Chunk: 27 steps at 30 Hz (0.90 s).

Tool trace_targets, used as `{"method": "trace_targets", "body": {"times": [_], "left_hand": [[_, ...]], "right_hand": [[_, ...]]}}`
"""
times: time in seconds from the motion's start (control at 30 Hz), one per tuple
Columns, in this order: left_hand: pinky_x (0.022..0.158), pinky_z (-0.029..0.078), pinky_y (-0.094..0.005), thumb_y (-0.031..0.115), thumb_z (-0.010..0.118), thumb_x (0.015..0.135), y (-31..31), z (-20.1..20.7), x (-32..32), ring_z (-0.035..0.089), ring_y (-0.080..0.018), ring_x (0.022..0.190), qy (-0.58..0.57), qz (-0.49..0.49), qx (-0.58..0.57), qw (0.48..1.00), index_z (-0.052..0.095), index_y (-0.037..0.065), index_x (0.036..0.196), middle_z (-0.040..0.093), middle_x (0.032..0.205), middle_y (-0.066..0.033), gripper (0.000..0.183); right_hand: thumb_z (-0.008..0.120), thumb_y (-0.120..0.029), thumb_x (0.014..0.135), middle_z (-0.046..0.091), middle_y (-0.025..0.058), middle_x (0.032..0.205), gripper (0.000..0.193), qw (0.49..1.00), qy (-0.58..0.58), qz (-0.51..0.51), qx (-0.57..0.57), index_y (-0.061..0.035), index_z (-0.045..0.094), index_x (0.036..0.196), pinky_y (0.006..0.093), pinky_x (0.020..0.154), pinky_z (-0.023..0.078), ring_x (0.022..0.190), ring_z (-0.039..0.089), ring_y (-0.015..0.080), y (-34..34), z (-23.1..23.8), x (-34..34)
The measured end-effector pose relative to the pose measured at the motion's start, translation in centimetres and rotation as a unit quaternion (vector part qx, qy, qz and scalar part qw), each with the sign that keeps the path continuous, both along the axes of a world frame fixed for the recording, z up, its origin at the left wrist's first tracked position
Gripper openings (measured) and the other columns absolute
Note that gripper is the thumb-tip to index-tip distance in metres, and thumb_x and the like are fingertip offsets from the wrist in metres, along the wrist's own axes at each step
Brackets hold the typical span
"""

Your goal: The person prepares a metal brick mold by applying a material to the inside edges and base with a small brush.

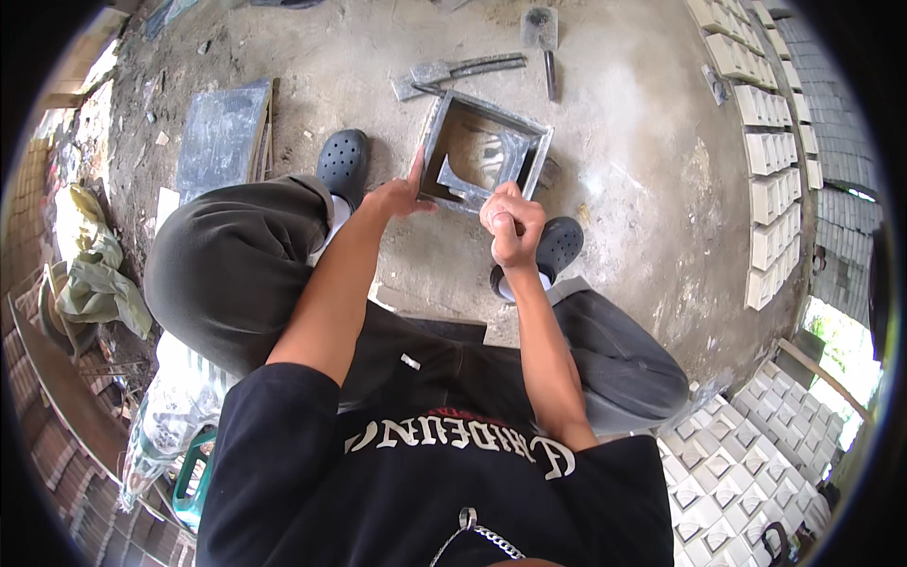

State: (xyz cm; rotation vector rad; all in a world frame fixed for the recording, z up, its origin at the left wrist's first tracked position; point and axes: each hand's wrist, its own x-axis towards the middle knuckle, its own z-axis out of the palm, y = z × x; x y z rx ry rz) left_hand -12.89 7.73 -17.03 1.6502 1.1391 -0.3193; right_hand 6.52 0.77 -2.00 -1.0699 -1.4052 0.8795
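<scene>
A square metal mould [430,142] rests on the concrete floor between my feet. Inside it sits a grey plate with a curved cut-out [512,151], and a sandy, pale-streaked surface shows in the opening. My left hand [402,196] grips the mould's near left corner, one finger along the left wall and the thumb along the near wall. My right hand [513,222] is closed in a fist over the near right edge, thumb on top. What it holds, if anything, is hidden.
Beyond the mould lie a flat-bladed tool [430,74] and a trowel with a dark handle [539,30]. Dark boards [222,132] lean together at left. Rows of pale cast blocks [767,151] line the right, with more patterned blocks [723,463] at lower right. My clogs [343,163] flank the mould.
</scene>
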Motion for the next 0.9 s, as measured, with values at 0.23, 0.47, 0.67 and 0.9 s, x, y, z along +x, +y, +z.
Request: {"method": "trace_targets", "body": {"times": [0.23, 0.47, 0.67, 0.9], "left_hand": [[0.100, 0.043, -0.0512, 0.049, 0.072, 0.084, 0.1, 0.6, 0.4, 0.057, -0.0498, 0.114, 0.014, 0.007, 0.027, 1.000, -0.035, 0.021, 0.145, 0.057, 0.116, -0.0410, 0.126], [0.094, 0.046, -0.0509, 0.044, 0.072, 0.086, -0.4, 0.2, 0.2, 0.062, -0.0481, 0.106, 0.004, 0.005, 0.048, 0.999, -0.035, 0.020, 0.145, 0.062, 0.109, -0.0381, 0.125], [0.096, 0.046, -0.0493, 0.047, 0.076, 0.081, -0.3, 0.1, -0.2, 0.061, -0.0465, 0.108, 0.026, -0.002, 0.010, 1.000, -0.030, 0.020, 0.149, 0.064, 0.110, -0.0336, 0.128], [0.096, 0.045, -0.0499, 0.047, 0.077, 0.080, -1.2, -0.6, -0.3, 0.062, -0.0464, 0.107, 0.005, 0.004, 0.017, 1.000, -0.029, 0.021, 0.149, 0.065, 0.108, -0.0322, 0.129]], "right_hand": [[0.052, -0.006, 0.072, 0.052, 0.0073, 0.053, 0.018, 0.997, 0.068, 0.021, -0.040, 0.0026, 0.050, 0.056, 0.0323, 0.056, 0.036, 0.055, 0.043, 0.0184, 0.2, -0.1, -1.2], [0.054, -0.008, 0.074, 0.051, 0.0087, 0.054, 0.021, 0.999, 0.004, 0.011, 0.031, 0.0011, 0.052, 0.055, 0.0326, 0.053, 0.032, 0.056, 0.041, 0.0197, 0.7, 1.0, -2.8], [0.053, -0.010, 0.076, 0.053, 0.0070, 0.054, 0.025, 0.999, -0.010, 0.036, 0.013, 0.0022, 0.048, 0.055, 0.0298, 0.054, 0.036, 0.055, 0.043, 0.0154, 1.7, 1.9, -4.3], [0.056, -0.008, 0.075, 0.052, 0.0071, 0.055, 0.022, 0.993, 0.063, 0.045, -0.084, 0.0041, 0.054, 0.058, 0.0307, 0.051, 0.033, 0.056, 0.044, 0.0147, 2.2, 0.8, -3.9]]}}
